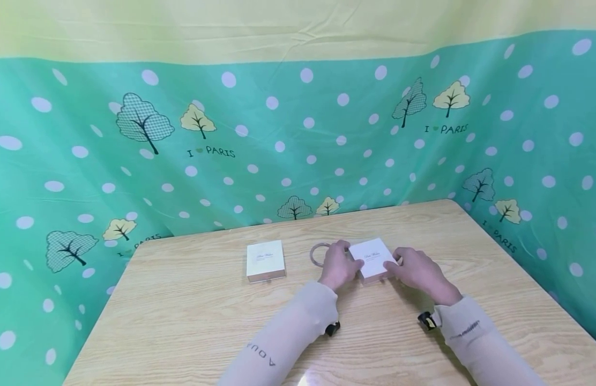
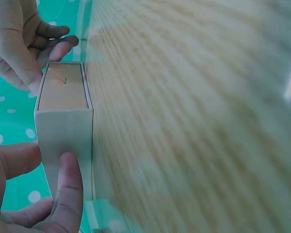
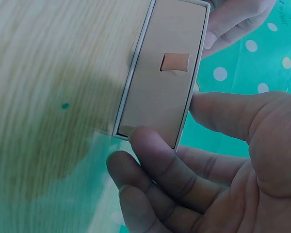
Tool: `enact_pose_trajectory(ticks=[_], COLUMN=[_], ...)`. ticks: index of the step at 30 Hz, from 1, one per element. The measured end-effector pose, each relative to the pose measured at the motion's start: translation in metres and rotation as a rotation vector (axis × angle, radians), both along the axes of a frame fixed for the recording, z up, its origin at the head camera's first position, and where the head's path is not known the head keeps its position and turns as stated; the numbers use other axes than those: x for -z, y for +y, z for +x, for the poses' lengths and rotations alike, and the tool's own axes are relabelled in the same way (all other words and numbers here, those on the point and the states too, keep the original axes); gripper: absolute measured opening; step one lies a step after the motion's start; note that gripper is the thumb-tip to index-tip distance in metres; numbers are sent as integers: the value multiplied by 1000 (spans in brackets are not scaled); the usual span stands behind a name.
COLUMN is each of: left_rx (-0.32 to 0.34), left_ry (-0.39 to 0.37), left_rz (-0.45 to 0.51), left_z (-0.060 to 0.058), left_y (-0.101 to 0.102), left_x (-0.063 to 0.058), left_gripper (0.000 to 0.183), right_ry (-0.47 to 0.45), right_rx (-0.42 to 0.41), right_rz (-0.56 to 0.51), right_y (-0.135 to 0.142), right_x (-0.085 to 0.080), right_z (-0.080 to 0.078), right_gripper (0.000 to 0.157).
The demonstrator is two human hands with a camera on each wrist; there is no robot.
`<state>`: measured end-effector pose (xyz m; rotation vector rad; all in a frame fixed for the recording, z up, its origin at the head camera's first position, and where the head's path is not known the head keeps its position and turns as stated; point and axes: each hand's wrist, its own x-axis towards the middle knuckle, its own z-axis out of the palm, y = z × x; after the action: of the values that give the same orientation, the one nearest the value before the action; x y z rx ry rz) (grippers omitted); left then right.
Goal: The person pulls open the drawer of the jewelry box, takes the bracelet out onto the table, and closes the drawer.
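Note:
A small white drawer-style box [image 1: 372, 256] with fine print on its lid lies on the table between my hands. My left hand [image 1: 339, 265] holds it by the left side, thumb at the top edge and fingertips against the side wall. At the opposite side my right hand [image 1: 419, 271] grips the near right corner, thumb on top. In the right wrist view the pinkish drawer front [image 3: 157, 104] shows a small ribbon tab [image 3: 176, 62], and the drawer sits inside its sleeve. Right fingertips touch the lower corner of that end.
A second, similar white box [image 1: 266, 257] stands to the left on the wooden table [image 1: 192, 311]. Partly behind my left hand lies a shiny round ring [image 1: 312, 256], like a bangle. A green dotted curtain [image 1: 259, 161] hangs around the table's back and sides.

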<state>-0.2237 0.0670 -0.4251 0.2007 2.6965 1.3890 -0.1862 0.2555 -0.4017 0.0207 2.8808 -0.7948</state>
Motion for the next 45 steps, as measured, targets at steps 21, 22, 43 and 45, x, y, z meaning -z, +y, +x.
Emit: enact_pose_trajectory(ticks=[21,22,43,45], left_rx=[-25,-26,-63,-69], left_ry=[6,11,19,22], left_rz=[41,43,57,58], left_z=[10,10,22,22], left_y=[0,-1,-2,-3], left_x=[0,0,4,4], left_gripper=[54,55,58,58], right_ry=[3,4,-7,-4], right_rx=[2,2,0,-3], right_rz=[16,18,21,22], right_y=[-2,-2,-4,-4], right_x=[-1,-1,-1,-1], right_z=[2,2,4,3], right_gripper=[38,39,42,41])
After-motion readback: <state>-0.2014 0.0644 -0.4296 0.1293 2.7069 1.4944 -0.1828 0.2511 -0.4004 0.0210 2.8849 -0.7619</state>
